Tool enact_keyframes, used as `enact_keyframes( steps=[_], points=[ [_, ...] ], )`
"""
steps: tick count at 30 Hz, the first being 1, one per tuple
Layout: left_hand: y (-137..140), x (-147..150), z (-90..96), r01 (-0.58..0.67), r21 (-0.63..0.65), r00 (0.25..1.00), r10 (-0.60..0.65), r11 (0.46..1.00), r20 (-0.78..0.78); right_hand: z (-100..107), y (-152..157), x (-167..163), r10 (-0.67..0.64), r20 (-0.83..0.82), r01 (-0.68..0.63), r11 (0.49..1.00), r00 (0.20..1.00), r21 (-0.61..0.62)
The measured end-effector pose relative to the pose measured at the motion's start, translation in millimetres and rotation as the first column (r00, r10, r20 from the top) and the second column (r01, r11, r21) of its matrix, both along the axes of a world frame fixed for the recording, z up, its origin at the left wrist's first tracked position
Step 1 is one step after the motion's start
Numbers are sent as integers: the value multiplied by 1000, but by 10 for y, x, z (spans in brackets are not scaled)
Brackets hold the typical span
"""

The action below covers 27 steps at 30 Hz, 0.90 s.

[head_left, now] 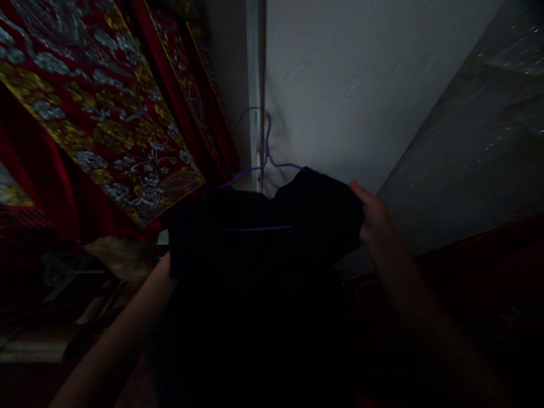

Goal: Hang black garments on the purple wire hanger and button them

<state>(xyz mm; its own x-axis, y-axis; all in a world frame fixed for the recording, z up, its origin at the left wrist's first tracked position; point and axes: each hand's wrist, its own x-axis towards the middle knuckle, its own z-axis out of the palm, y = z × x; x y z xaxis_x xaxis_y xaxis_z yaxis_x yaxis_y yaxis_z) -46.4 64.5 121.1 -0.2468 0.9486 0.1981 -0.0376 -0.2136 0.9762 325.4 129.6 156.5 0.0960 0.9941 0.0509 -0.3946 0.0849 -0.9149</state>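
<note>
A dark top [259, 300], probably a shirt, hangs in front of me on a thin purple hanger [268, 157]. The hanger's hook rises by the edge of a pale upright frame, and its lower bar shows across the neck opening. My right hand [370, 212] grips the top's right shoulder edge, with the thumb or a finger pointing up along the cloth. On the other side my left forearm [131, 311] reaches up to the left sleeve. The cloth hides my left hand, so its fingers do not show. Most detail of the top is lost in darkness.
Red cloth embroidered in gold and silver [106, 107] hangs at the upper left. Behind the hanger stand a pale upright frame [255, 68] and a whitish wall or panel [348, 85]. Shiny clear plastic sheeting [480, 130] covers the right side. Dim clutter lies at the lower left.
</note>
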Motion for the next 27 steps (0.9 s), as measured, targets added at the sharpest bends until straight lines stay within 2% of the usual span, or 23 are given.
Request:
enact_keyframes(
  steps=[2,5,6,8,11,13,16,18,19,21,22,23,24,25,26,27],
  points=[
    [-42,-134,-77,58,-61,996,-54,996,77,147,66,70,-41,-59,39,999,997,-35],
    [-74,-201,-171,206,-105,943,-169,973,285,326,182,-24,-25,-112,16,996,993,-84],
    [-78,-188,-200,208,-101,936,-167,973,311,363,218,-92,-2,-111,-7,996,994,-87],
    [-89,-126,-260,115,-89,957,-87,989,277,390,272,-232,45,-71,-50,996,996,-70],
    [-156,-11,-364,-54,-104,973,76,993,218,301,284,-335,52,25,-52,999,998,-10],
    [-241,51,-455,-118,-132,962,146,984,231,175,252,-306,29,65,-31,999,997,27],
    [-387,129,-631,-119,-203,947,172,972,273,-41,176,-215,20,72,-23,999,997,37],
    [-459,184,-759,-100,-245,937,174,964,302,-168,101,-200,-138,42,134,987,990,89],
    [-482,214,-817,-96,-258,931,178,961,318,-226,45,-220,-280,12,275,950,960,147],
    [-512,279,-912,-100,-277,918,196,956,344,-349,-127,-321,-559,-89,561,789,825,250],
    [-525,314,-946,-103,-286,912,205,953,354,-421,-247,-401,-641,-140,651,708,755,273],
    [-542,350,-969,-109,-295,907,216,949,361,-502,-384,-499,-667,-175,688,680,724,252],
    [-565,387,-984,-114,-304,903,226,946,366,-592,-532,-612,-646,-192,674,711,739,203],
    [-597,425,-992,-118,-314,899,236,942,370,-690,-681,-738,-567,-186,594,788,803,163],
    [-636,465,-995,-114,-322,898,236,940,372,-791,-820,-871,-438,-146,455,882,887,121],
    [-683,504,-995,-105,-328,899,231,939,373,-890,-937,-1007,-250,-62,253,966,966,57]
  ],
)
